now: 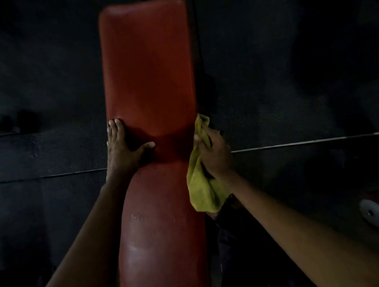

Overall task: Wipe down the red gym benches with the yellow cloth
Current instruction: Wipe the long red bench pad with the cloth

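Note:
A long red padded gym bench runs from the bottom of the head view up to the top centre. My left hand rests flat on its left edge, fingers straight and thumb spread across the pad. My right hand grips a bunched yellow cloth against the bench's right edge, about level with the left hand. Part of the cloth hangs down below my right wrist, beside the pad.
Dark rubber floor mats surround the bench on both sides. A thin pale seam line crosses the floor at the right. Part of another red piece of equipment with a white round cap shows at the lower right edge.

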Tool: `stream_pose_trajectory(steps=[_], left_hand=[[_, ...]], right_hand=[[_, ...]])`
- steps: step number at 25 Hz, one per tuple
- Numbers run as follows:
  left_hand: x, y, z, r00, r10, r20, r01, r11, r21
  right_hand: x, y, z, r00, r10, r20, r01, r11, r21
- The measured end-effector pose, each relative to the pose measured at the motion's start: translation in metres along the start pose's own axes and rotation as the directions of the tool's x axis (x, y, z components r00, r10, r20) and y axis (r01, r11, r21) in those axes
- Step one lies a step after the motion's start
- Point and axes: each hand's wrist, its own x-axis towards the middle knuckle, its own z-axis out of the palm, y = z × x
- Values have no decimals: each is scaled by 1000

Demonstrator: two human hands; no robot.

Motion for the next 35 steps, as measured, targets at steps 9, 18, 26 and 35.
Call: stream_pose_trajectory(steps=[9,18,26,35], left_hand=[[-10,-3,2,999,-27,-45,26,999,-35],[-110,-47,35,993,-87,-79,78,992,-103],[-134,-63,40,975,-184,-122,167,977,-134],[-227,-133,56,926,-377,-2,362,889,-281]], right_hand=[[-18,19,6,999,53,-2,-53,998,37],[-104,57,3,996,32,79,-25,996,-87],[-109,56,23,998,30,-59,-35,996,-83],[-147,63,31,991,132,2,-129,974,-186]])
